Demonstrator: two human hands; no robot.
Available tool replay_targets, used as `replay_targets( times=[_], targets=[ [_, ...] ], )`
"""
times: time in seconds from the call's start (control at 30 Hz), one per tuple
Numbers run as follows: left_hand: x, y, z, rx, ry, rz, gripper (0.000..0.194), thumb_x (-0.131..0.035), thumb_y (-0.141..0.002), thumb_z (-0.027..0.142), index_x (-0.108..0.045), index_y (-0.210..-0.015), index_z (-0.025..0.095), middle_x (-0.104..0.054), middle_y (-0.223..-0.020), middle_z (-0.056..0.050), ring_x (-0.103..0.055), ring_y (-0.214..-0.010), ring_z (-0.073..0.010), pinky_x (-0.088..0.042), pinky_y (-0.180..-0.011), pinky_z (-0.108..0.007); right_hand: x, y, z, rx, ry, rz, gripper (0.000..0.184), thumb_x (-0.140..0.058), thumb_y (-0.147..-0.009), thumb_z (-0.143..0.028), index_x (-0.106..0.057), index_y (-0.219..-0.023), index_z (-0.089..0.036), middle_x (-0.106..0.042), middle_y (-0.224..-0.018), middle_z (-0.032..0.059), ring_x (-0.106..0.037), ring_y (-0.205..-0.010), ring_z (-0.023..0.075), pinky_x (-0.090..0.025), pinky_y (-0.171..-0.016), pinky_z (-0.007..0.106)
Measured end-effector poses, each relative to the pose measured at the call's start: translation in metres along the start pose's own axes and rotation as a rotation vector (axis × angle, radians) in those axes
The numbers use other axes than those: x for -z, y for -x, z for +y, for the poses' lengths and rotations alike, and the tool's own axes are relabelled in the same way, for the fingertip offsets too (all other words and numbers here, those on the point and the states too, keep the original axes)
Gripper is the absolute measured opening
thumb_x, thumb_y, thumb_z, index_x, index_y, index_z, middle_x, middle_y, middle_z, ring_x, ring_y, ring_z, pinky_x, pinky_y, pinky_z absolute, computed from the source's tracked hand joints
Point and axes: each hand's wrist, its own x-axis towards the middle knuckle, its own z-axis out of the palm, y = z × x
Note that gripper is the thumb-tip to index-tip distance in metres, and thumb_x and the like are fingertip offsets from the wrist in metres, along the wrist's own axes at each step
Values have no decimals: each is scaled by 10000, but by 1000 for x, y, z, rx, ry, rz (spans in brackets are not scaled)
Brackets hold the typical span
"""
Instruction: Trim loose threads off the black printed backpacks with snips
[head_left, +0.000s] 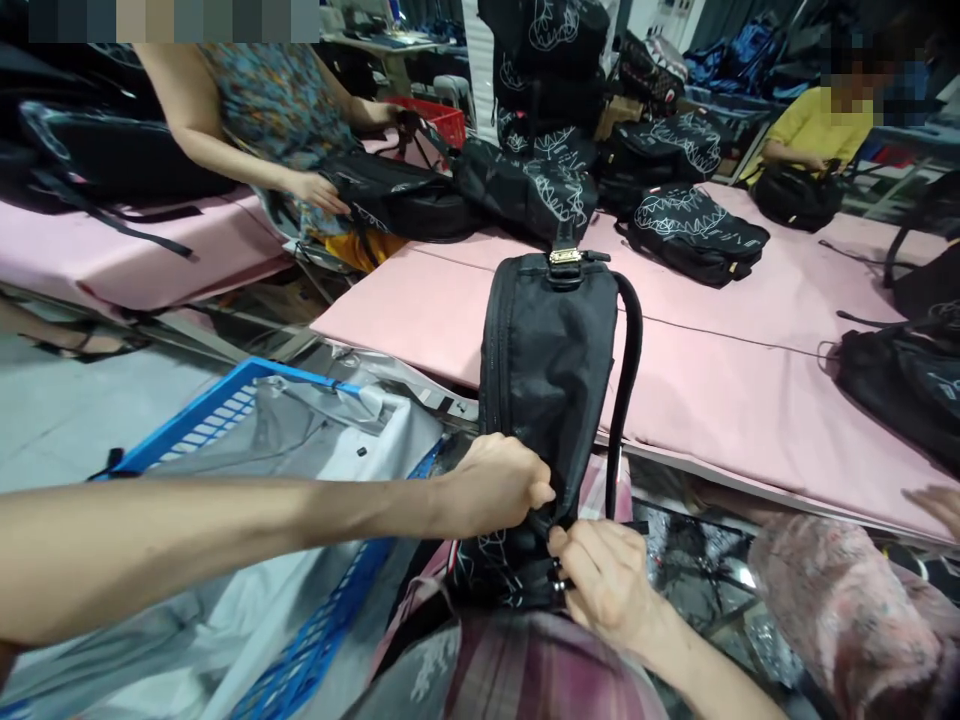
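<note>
A black backpack (559,340) with a gold-coloured metal plate near its top leans from my lap onto the pink table edge. White line drawings show on its lower part. My left hand (502,485) is closed in a fist on the lower left of the bag, gripping its black fabric. Close beside it, my right hand (604,575) is closed on the lower right edge of the same bag, fingers pinched together. A black shoulder strap (630,380) loops down the bag's right side. What exactly lies inside my fingers is hidden.
Several black backpacks (697,230) lie on the pink table (720,380). A person in a patterned top (277,100) handles one across from me; another in yellow (817,130) sits farther right. A blue crate (247,385) with a grey liner stands at my left. Someone's pink sleeve (847,600) is near right.
</note>
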Motion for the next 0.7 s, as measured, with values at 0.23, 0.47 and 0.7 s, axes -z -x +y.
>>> replay_targets(
  times=[0.23, 0.47, 0.7],
  targets=[
    [20, -3, -4, -7, 210, -138, 213, -518, -786, 323, -709, -717, 259, -679, -679, 27, -607, -673, -122, -350, -585, -197, -1, -4, 1, 12, 1, 3, 232, -318, -804, -44, -523, -806, -153, -483, -591, 8, -384, -516, 144, -270, -484, 273],
    [5, 0, -5, 3, 208, -22, 162, -524, -722, 220, -631, -604, 193, -593, -568, 16, -500, -548, -113, -284, -504, -211, 0, -5, -3, 6, 24, -2, 238, -319, -776, -42, -530, -813, -145, -479, -589, 7, -392, -512, 143, -281, -481, 273],
    [38, 21, -16, 67, 876, 115, 299, -480, -740, 413, -453, -570, 168, -404, -497, 43, -341, -458, -84, -260, -446, -203, -1, 3, 0, -53, -40, -37, 241, -344, -737, -37, -529, -852, -142, -501, -638, 13, -423, -539, 139, -304, -490, 265]
  ],
)
